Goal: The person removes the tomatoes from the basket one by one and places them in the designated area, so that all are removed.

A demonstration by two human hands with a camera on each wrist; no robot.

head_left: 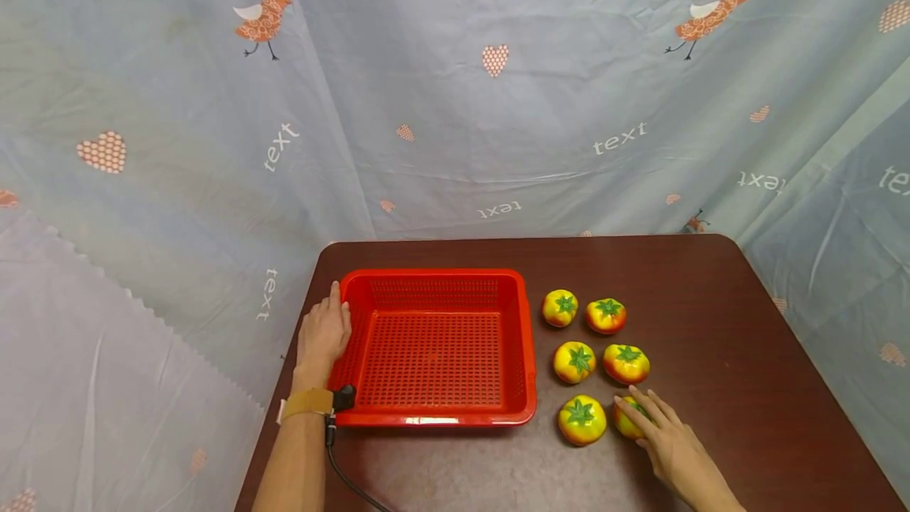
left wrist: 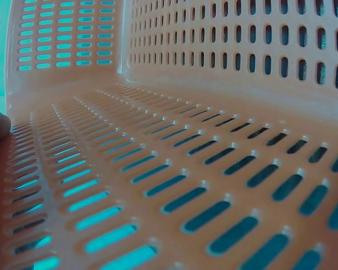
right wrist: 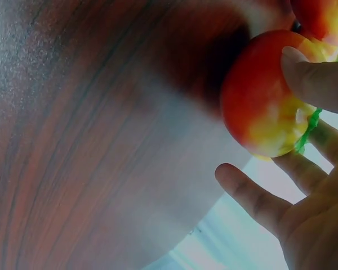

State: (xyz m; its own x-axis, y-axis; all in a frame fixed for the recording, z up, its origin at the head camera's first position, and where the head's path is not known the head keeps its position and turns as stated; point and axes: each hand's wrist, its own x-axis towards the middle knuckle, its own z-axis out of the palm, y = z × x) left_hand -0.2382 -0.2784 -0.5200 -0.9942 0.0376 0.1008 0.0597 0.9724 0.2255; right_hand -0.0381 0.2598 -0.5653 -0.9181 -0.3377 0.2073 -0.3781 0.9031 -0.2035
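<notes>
A red plastic basket (head_left: 434,419) with slotted walls stands on the table. My left hand (head_left: 323,338) holds its left rim, thumb on the inner side; the other fingers are partly hidden outside. In the left wrist view the slotted basket floor (left wrist: 174,163) fills most of the picture, with a bit of finger at the left edge. My right hand (head_left: 668,445) is around the nearest right toy tomato (head_left: 629,422), red and yellow with green leaves. In the right wrist view, the thumb presses one side of this tomato (right wrist: 265,95) and fingers reach behind it.
Several more toy tomatoes stand in two columns right of the basket, among them a front one (head_left: 581,420), a middle one (head_left: 626,363) and a back one (head_left: 560,308). The dark brown table (head_left: 739,354) ends at a patterned curtain (head_left: 455,141). A cable (head_left: 348,480) hangs from the left wrist.
</notes>
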